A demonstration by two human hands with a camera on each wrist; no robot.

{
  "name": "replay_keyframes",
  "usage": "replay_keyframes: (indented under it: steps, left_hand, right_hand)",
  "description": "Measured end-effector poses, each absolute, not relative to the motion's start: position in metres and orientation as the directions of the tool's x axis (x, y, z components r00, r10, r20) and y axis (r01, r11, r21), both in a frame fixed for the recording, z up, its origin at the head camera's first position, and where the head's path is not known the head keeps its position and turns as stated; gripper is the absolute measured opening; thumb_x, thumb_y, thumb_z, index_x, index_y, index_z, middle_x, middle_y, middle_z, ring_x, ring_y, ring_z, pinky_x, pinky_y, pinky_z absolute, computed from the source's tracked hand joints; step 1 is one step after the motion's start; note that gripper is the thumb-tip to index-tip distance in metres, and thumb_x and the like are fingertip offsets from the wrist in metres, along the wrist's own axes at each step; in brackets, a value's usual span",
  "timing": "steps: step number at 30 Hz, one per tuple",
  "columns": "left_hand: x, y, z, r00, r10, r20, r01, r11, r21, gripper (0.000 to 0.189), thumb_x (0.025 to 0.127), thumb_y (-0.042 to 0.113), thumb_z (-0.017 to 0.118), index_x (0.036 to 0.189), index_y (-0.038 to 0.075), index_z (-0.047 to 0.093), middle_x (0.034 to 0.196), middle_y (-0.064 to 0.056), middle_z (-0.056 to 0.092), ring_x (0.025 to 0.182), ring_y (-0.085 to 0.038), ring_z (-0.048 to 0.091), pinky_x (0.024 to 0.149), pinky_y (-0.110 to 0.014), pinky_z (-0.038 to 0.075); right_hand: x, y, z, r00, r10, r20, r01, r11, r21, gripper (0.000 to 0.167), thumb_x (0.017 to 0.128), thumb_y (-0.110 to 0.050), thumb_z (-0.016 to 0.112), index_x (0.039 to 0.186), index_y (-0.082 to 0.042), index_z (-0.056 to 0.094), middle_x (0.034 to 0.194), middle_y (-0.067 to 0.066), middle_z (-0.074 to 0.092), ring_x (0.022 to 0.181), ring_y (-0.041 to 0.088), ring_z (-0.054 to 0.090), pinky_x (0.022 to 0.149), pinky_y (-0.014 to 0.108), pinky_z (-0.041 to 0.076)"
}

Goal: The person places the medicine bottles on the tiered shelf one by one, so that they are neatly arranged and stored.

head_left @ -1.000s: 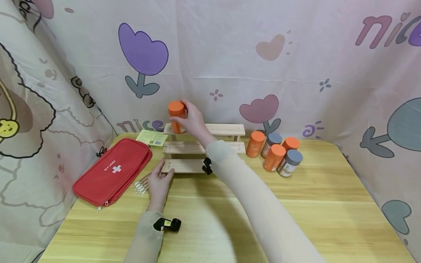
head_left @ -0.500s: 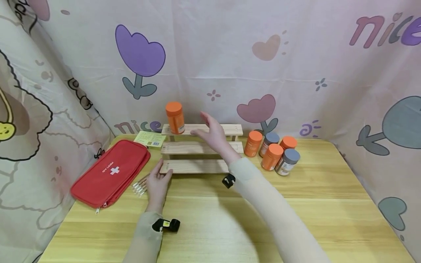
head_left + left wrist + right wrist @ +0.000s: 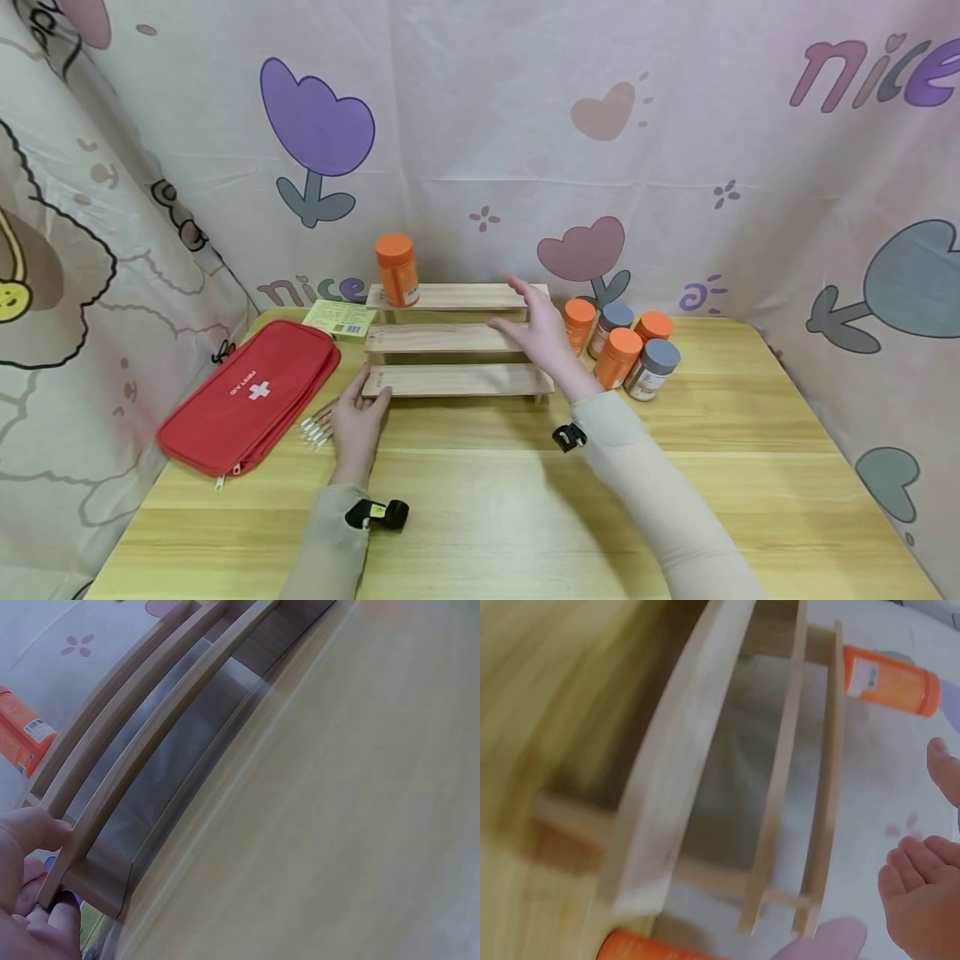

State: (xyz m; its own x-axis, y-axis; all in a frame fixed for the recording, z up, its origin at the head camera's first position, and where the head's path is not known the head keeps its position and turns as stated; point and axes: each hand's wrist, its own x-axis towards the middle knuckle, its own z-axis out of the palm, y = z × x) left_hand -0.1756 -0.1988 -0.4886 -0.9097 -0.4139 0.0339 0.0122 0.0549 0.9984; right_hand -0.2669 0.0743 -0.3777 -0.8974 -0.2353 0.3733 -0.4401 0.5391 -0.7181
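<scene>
A three-tier wooden display rack stands on the table. My left hand grips the left end of its lowest step; in the left wrist view the thumb lies on top and the fingers curl beneath the board. One orange bottle with an orange cap stands upright at the left end of the top step, apart from both hands. Over the rack's right end, my right hand is held with fingers spread and nothing in it. The right wrist view shows its fingers clear of the rack.
Right of the rack stand several bottles, with orange caps or grey caps. On the left lie a red first aid pouch, a green-yellow packet and some cotton swabs. A printed curtain hangs behind the table.
My right hand has let go of the orange bottle on the top step and moved right and down towards the other bottles. The left hand keeps its hold on the rack.
</scene>
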Motion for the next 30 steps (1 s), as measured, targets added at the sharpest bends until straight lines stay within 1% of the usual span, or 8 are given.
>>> replay_keyframes:
  steps: [5, 11, 16, 23, 30]
  left_hand:
    - [-0.169, -0.194, -0.472, -0.915, -0.404, 0.012, -0.005, 0.042, 0.999, 0.059, 0.089, 0.008, 0.068, 0.143, 0.004, 0.043, 0.149, -0.007, 0.036, 0.138, -0.022, 0.028, 0.110, -0.039, 0.028]
    - [-0.177, -0.200, -0.492, -0.908, -0.417, 0.038, 0.017, 0.053, 0.998, 0.059, 0.088, 0.014, 0.070, 0.142, 0.010, 0.046, 0.149, -0.001, 0.038, 0.137, -0.018, 0.029, 0.110, -0.037, 0.029]
    - [-0.178, -0.199, -0.496, -0.905, -0.422, 0.057, 0.032, 0.066, 0.997, 0.059, 0.088, 0.015, 0.070, 0.142, 0.011, 0.046, 0.148, -0.001, 0.038, 0.137, -0.018, 0.030, 0.110, -0.037, 0.030]
    - [-0.178, -0.199, -0.496, -0.905, -0.420, 0.066, 0.042, 0.066, 0.997, 0.059, 0.088, 0.015, 0.070, 0.142, 0.010, 0.046, 0.149, -0.002, 0.038, 0.137, -0.018, 0.030, 0.110, -0.038, 0.030]
    - [-0.178, -0.199, -0.494, -0.907, -0.418, 0.047, 0.027, 0.055, 0.998, 0.059, 0.089, 0.015, 0.070, 0.143, 0.011, 0.046, 0.149, -0.001, 0.037, 0.137, -0.017, 0.029, 0.110, -0.037, 0.029]
  right_hand:
    - [-0.264, 0.099, -0.387, -0.900, -0.223, 0.373, -0.430, 0.589, -0.684, 0.075, 0.083, -0.034, 0.076, 0.144, -0.008, 0.041, 0.144, 0.009, 0.043, 0.130, 0.027, 0.039, 0.104, 0.045, 0.035]
    - [-0.267, 0.125, -0.396, -0.906, -0.205, 0.369, -0.409, 0.645, -0.645, 0.074, 0.085, -0.032, 0.074, 0.144, -0.005, 0.039, 0.144, 0.013, 0.042, 0.131, 0.031, 0.038, 0.104, 0.049, 0.035]
    - [-0.271, 0.142, -0.397, -0.923, -0.168, 0.345, -0.359, 0.696, -0.622, 0.072, 0.085, -0.030, 0.074, 0.143, -0.002, 0.040, 0.141, 0.017, 0.043, 0.130, 0.036, 0.036, 0.104, 0.051, 0.033]
    - [-0.281, 0.161, -0.396, -0.949, -0.096, 0.300, -0.277, 0.706, -0.652, 0.068, 0.086, -0.022, 0.074, 0.140, 0.000, 0.041, 0.136, 0.021, 0.045, 0.123, 0.036, 0.041, 0.101, 0.050, 0.037]
    - [-0.294, 0.169, -0.393, -0.963, -0.120, 0.241, -0.252, 0.718, -0.649, 0.068, 0.087, -0.020, 0.072, 0.142, 0.002, 0.039, 0.138, 0.021, 0.045, 0.125, 0.035, 0.042, 0.102, 0.047, 0.037]
